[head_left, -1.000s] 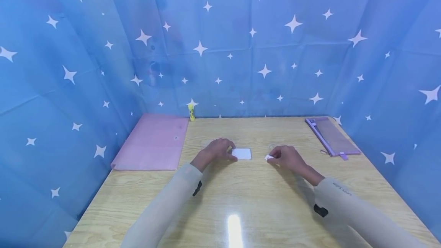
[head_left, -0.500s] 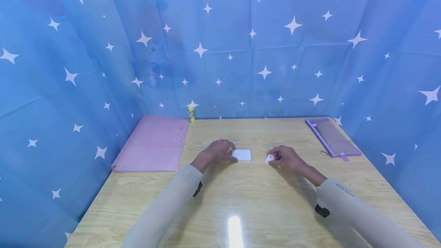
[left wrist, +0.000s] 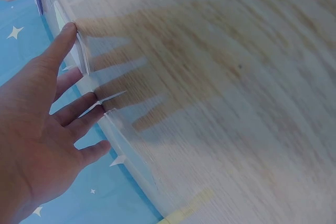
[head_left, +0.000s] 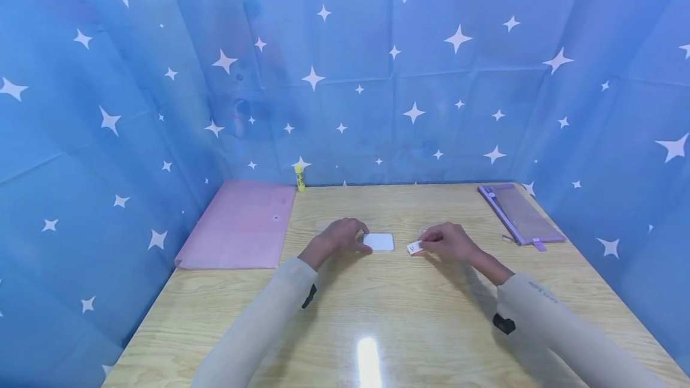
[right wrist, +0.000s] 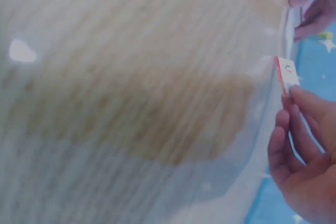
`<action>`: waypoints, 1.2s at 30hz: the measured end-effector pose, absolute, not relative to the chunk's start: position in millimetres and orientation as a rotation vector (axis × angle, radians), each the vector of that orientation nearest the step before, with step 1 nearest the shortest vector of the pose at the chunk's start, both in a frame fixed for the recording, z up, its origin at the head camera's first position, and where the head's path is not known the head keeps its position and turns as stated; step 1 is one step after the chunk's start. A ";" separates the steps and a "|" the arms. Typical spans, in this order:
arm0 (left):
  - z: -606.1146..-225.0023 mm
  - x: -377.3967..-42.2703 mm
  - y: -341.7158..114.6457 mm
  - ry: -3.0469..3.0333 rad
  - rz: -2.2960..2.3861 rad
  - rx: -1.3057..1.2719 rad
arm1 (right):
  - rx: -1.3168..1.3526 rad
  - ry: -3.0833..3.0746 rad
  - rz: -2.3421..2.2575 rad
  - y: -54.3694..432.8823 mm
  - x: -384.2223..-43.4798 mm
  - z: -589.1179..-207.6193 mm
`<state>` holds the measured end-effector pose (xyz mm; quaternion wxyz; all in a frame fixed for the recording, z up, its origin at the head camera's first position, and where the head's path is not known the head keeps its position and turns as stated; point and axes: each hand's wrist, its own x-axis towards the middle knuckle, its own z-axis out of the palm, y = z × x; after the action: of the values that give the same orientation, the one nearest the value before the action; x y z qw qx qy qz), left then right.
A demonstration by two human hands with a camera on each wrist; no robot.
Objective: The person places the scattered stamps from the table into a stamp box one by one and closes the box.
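Note:
A flat white rectangular case (head_left: 380, 242) with rounded corners lies on the table. My left hand (head_left: 341, 236) holds its left end, thumb on the near edge and index finger on the far edge. In the left wrist view, the other fingers of my left hand (left wrist: 58, 114) reach out loosely, and the case (left wrist: 81, 53) shows edge-on. To the right, my right hand (head_left: 448, 241) pinches a small white eraser (head_left: 414, 248) by its right end. Seen from the right wrist, the eraser (right wrist: 287, 75) has a red-orange side and a dark curved mark; my right hand (right wrist: 307, 150) partly covers it.
A pink folder (head_left: 239, 226) lies at the left. A yellow glue stick (head_left: 299, 178) stands at the back edge. At the far right lies a purple zip pouch (head_left: 520, 214). Starred blue curtains (head_left: 345, 47) enclose the wooden table (head_left: 345, 310).
My right hand has turned the eraser over, so a marked face now shows, and its free end sits slightly nearer the case. My left hand and the case have stayed in place.

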<state>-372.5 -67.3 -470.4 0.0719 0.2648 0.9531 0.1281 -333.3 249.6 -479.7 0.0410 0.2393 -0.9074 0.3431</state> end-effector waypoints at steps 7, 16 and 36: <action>-468.7 -371.1 -68.3 2.846 0.385 0.791 | 0.680 -2.808 1.110 244.3 -339.5 -475.5; -463.6 -369.9 -71.4 2.806 0.424 0.782 | 0.604 -2.859 1.226 227.4 -347.4 -461.5; -471.1 -379.7 -69.8 2.825 0.406 0.766 | 0.526 -2.835 1.364 177.2 -363.3 -459.6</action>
<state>-379.7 -69.8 -471.1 0.0931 0.2580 0.9519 0.1368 -363.3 177.2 -459.6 -0.0243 0.1650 -0.8885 0.4276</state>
